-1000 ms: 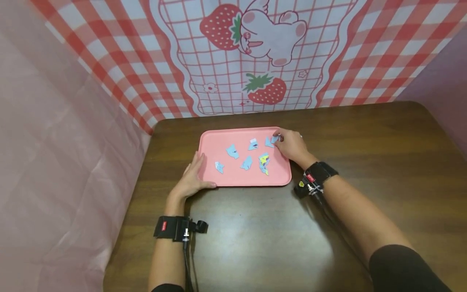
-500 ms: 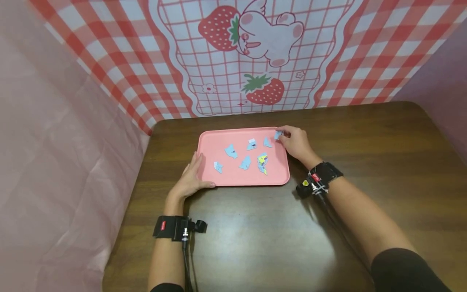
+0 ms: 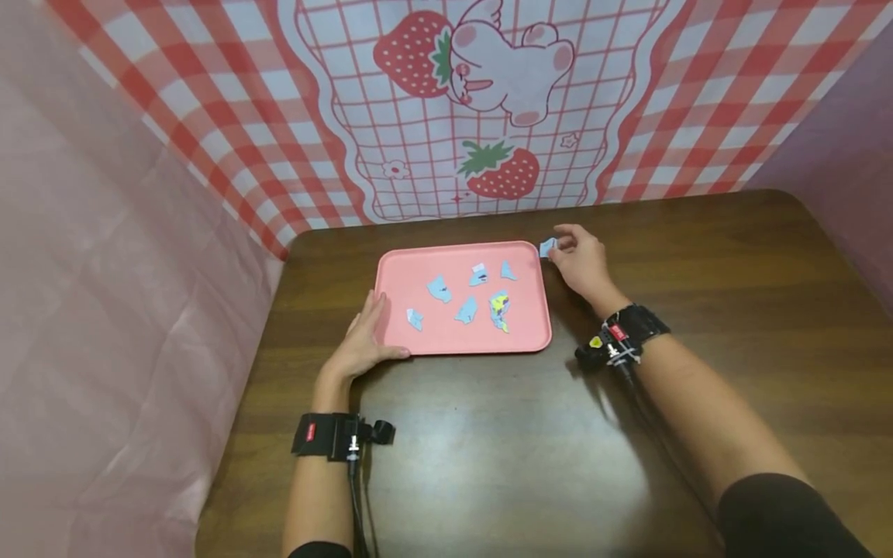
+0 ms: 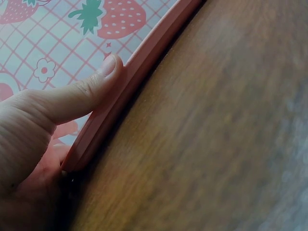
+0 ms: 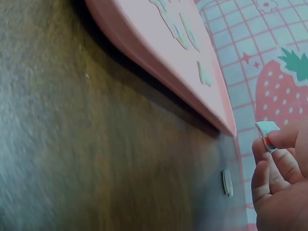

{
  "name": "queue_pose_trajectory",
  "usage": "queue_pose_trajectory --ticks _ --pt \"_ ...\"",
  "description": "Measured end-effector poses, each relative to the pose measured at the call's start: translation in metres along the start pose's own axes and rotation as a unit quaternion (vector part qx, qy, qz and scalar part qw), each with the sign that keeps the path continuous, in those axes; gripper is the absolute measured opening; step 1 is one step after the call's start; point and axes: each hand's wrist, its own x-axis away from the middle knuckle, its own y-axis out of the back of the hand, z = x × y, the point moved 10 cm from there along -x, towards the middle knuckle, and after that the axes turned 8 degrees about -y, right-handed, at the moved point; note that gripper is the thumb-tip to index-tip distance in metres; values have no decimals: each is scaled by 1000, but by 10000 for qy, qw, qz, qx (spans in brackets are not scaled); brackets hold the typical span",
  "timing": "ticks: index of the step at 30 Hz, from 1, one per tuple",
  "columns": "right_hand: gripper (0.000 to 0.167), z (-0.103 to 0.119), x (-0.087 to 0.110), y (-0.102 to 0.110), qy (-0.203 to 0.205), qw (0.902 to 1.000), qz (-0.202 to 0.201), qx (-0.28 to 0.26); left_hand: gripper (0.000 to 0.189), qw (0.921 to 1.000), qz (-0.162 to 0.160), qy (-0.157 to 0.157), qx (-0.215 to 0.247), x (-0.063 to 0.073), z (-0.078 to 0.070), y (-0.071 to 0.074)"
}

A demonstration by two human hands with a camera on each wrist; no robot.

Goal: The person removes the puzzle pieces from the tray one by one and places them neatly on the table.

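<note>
Several flat, irregular light-blue puzzle pieces (image 3: 439,289) lie spread out on a pink tray (image 3: 446,341); one near the right side bears a yellow pattern (image 3: 498,306). My left hand (image 3: 359,345) rests at the tray's near left corner, its thumb straight along the front rim and its fingers on the left side. Just beyond the tray's far right corner, my right hand (image 3: 582,260) pinches a light-blue puzzle piece (image 3: 547,248) between thumb and fingers. In the right wrist view that piece (image 5: 266,134) is raised above the table.
A small loose piece (image 5: 227,183) lies on the wooden table (image 3: 474,449) below my right hand in the right wrist view. A checked strawberry-print cloth (image 3: 453,170) hangs behind the table. Pink fabric (image 3: 125,333) hangs to the left.
My right hand has lifted the puzzle piece from the tray's far right corner and carried it right, past the rim. The left hand stays at its corner.
</note>
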Motion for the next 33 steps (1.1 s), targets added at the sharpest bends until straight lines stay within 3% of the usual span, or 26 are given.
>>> queue_pose_trajectory --ticks 8,15,26,33 --pt "29 -17 -7 21 -353 9981 -405 -293 122 10000 2 10 -9 -2 -1 1" --pt "27 -29 -8 36 -651 9962 -397 -417 122 9999 15 106 95 -1 1 1" --pt "28 -51 -10 55 -955 9945 -435 43 122 9999 22 116 91 -1 3 -1" --pt "31 -49 -11 49 -603 9952 -238 734 122 10000 3 57 43 -1 2 -1"
